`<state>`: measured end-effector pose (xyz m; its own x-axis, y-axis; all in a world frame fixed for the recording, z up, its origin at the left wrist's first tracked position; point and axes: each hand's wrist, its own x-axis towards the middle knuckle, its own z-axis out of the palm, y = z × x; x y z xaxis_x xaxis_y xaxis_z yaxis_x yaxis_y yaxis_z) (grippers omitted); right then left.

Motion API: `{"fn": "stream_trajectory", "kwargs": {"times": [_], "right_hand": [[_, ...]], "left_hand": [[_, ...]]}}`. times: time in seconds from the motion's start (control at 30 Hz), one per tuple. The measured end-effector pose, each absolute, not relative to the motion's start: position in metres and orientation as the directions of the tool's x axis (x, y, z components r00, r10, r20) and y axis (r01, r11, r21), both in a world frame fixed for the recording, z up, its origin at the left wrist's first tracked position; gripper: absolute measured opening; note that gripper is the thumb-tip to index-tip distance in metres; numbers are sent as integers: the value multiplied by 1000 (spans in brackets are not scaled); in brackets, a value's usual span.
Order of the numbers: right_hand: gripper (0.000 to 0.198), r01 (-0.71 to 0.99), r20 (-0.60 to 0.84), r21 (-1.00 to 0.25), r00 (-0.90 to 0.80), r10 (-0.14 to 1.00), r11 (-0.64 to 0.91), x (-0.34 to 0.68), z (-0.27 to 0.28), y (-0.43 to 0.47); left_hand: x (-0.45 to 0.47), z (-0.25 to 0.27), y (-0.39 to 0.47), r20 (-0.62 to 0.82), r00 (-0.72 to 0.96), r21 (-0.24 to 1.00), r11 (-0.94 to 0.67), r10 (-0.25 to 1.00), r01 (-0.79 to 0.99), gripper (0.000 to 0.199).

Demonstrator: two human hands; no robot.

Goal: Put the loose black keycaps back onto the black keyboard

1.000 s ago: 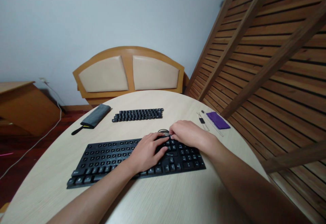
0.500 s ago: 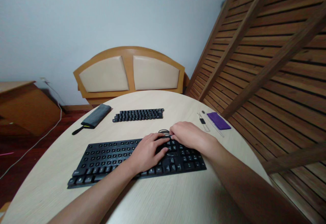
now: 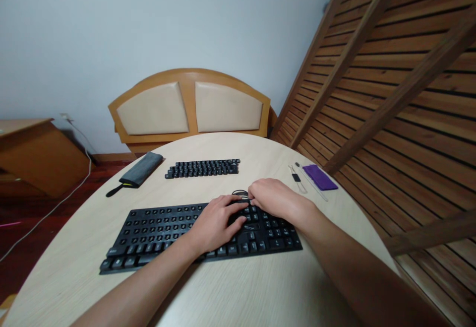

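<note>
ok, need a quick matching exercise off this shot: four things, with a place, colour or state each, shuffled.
1. keyboard
2. loose keycaps
3. pouch
4. cloth

A. purple, toward the right edge of the table
B. grey, with a dark strap
C. partly hidden by the left hand and the right hand
D. black, in rows on the far part of the table

Pairs: 1-C, 2-D, 3-B, 4-A
</note>
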<state>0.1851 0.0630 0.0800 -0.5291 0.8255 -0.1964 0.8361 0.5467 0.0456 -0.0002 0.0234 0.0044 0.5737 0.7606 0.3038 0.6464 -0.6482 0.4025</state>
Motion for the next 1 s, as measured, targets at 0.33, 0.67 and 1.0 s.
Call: {"fn": "stream_trajectory", "kwargs": {"times": [0.33, 0.67, 1.0], "right_hand": [[21, 768, -170, -231, -637, 752, 598, 207, 74, 83], [35, 859, 9, -166, -489, 872, 483, 205, 42, 147], [45, 911, 74, -80, -400, 914, 405, 182, 23, 200]], "left_hand": [[0, 2, 25, 315, 560, 409, -642, 766, 649, 33], [1, 1, 26, 320, 548, 424, -634, 773, 647, 34], [3, 3, 25, 311, 540, 431, -623, 782, 653, 34]]}}
